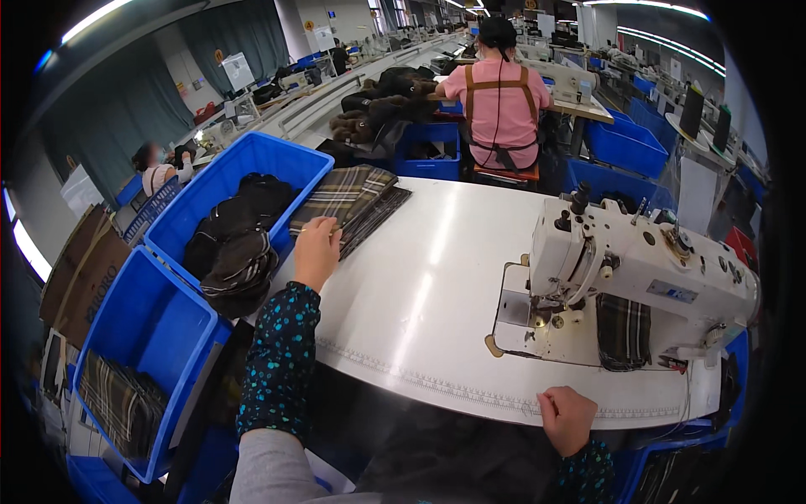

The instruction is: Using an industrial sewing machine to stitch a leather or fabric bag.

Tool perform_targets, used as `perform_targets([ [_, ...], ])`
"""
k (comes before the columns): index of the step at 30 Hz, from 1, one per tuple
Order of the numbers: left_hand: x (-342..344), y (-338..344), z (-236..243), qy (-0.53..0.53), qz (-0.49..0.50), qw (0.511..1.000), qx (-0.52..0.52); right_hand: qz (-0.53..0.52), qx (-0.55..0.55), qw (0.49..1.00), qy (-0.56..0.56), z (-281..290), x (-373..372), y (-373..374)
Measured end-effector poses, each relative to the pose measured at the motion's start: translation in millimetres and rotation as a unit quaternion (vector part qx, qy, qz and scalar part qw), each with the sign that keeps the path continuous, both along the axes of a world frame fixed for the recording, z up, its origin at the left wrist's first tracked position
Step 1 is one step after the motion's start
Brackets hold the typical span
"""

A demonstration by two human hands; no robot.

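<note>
My left hand reaches to the near edge of a stack of brown plaid fabric pieces on the far left of the white table. Its fingers are bent and closed at the fabric's edge; the fingertips are partly hidden. My right hand rests in a loose fist on the table's front edge, below the sewing machine. Nothing shows in its fingers. Another plaid piece lies under the machine's arm, right of the needle area.
Left of the table, a blue bin holds dark caps; a nearer blue bin holds plaid pieces. Ahead, a person in a pink shirt sits among more blue bins and a dark pile. Thread cones stand at right.
</note>
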State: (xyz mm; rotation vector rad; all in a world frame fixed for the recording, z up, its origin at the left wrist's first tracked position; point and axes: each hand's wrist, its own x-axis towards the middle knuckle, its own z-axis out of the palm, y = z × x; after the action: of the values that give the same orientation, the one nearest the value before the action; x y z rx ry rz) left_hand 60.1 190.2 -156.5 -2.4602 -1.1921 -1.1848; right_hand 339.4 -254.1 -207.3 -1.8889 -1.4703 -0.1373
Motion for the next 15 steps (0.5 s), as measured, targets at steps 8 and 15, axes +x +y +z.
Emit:
perform_targets([
  [8, 11.1, 28.9, -7.4, 0.145, 0.110, 0.977, -0.107, -0.039, -0.031, 0.998, -0.029, -5.6, 4.3, -13.1],
  [15, -6.2, 23.6, 14.5, 0.062, 0.034, 0.993, -0.095, -0.014, -0.012, 0.994, -0.109, 1.2, -13.9, -0.3],
])
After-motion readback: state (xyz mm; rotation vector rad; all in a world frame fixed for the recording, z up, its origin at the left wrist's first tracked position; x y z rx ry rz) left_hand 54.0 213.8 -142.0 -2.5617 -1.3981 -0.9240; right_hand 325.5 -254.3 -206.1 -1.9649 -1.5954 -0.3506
